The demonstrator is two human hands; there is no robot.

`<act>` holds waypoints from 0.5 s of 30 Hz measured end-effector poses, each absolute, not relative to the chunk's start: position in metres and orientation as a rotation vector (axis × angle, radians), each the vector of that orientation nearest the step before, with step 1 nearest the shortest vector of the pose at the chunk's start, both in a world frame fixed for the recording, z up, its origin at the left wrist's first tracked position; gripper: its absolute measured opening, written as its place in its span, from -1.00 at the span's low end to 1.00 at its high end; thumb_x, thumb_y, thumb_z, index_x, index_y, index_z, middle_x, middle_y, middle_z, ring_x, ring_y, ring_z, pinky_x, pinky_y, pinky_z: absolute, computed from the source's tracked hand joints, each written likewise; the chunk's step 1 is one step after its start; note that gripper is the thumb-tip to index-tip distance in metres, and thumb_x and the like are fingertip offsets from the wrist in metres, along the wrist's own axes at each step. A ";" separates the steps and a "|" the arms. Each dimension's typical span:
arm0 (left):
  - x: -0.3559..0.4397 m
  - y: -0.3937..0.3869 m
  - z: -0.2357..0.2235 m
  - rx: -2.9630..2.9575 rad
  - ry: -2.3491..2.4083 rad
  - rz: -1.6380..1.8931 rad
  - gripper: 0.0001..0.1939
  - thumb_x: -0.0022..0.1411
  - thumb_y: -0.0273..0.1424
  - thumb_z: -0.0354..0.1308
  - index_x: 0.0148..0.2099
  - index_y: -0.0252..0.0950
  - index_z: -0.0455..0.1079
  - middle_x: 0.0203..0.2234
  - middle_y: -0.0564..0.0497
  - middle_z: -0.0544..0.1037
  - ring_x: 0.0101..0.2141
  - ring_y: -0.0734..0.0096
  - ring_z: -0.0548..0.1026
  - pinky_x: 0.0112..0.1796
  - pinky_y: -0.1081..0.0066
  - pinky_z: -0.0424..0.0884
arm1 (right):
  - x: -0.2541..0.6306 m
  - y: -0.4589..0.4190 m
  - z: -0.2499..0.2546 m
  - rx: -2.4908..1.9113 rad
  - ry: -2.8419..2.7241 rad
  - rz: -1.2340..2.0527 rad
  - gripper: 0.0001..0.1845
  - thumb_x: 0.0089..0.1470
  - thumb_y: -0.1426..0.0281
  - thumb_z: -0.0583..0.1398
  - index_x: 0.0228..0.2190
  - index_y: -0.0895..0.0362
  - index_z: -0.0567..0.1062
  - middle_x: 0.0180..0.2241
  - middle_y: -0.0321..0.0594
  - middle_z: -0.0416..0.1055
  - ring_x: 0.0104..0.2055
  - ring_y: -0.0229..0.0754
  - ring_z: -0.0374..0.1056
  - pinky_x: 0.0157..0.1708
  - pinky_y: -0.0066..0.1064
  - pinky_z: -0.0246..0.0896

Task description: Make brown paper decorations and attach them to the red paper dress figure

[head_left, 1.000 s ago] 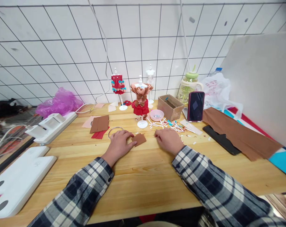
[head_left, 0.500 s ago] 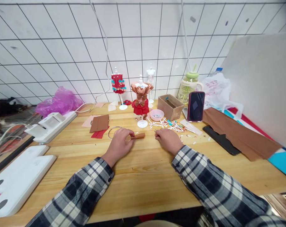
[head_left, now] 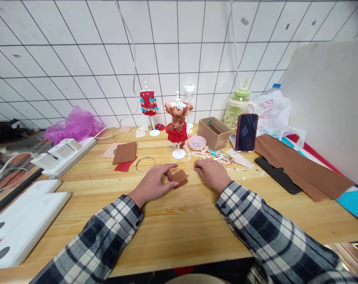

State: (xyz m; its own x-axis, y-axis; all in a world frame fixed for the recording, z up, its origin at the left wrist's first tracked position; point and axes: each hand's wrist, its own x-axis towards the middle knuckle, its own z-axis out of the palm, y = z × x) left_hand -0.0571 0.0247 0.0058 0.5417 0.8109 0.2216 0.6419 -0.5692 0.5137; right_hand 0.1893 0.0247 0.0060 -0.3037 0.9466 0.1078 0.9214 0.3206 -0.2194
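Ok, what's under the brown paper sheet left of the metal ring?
Red paper sticks out from under the brown paper sheet at its near edge, pink paper at its left, with something grey. The rest is covered, so anything else beneath can't be seen.

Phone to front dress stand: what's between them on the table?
Head view: pink bowl, then open cardboard box, between front dress stand and phone. Scattered strips lie nearer the camera.

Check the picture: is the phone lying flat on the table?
No, the phone stands upright in front of the jug.
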 end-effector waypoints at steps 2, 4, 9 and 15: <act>-0.058 0.025 0.006 2.422 1.249 0.635 -0.41 0.14 -0.13 0.17 0.18 -0.19 0.24 -0.30 0.00 0.53 -0.23 0.24 0.46 -0.14 0.27 0.32 | 0.190 0.025 0.004 -1.726 -2.383 0.186 -0.80 0.20 0.35 0.07 -0.28 0.08 0.49 -0.31 -0.16 0.47 -0.20 -0.13 0.32 -0.23 -0.38 0.07; -0.058 0.026 0.005 2.462 1.262 0.646 -0.40 0.11 -0.10 0.20 0.16 -0.19 0.27 -0.25 -0.03 0.53 -0.19 0.21 0.45 -0.12 0.25 0.31 | 0.190 0.025 0.002 -1.723 -2.382 0.160 -0.80 0.20 0.37 0.07 -0.21 0.07 0.48 -0.27 -0.16 0.48 -0.18 -0.12 0.33 -0.23 -0.38 0.07; -0.057 0.029 0.000 2.570 1.201 0.570 -0.65 0.08 -0.14 0.23 -0.13 -0.20 0.47 -0.23 -0.05 0.54 -0.15 0.18 0.43 -0.09 0.22 0.31 | 0.190 0.024 0.002 -1.764 -2.348 0.123 -0.73 0.17 0.36 0.09 -0.08 0.06 0.41 -0.25 -0.14 0.48 -0.18 -0.10 0.34 -0.26 -0.38 0.08; -0.058 0.031 -0.003 2.535 1.244 0.603 -0.80 0.15 -0.28 0.16 -0.18 -0.18 0.50 -0.27 -0.05 0.55 -0.18 0.21 0.44 -0.11 0.21 0.33 | 0.191 0.024 0.004 -1.778 -2.397 0.173 -0.76 0.19 0.34 0.06 -0.24 0.06 0.53 -0.26 -0.13 0.50 -0.17 -0.11 0.34 -0.22 -0.38 0.09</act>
State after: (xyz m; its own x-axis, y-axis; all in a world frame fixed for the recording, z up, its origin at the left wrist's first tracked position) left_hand -0.0581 0.0314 -0.0027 0.5490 0.7967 0.2527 0.6917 -0.6028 0.3977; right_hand 0.1908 0.0244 0.0039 -0.2852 0.9570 0.0533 0.9395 0.2901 -0.1822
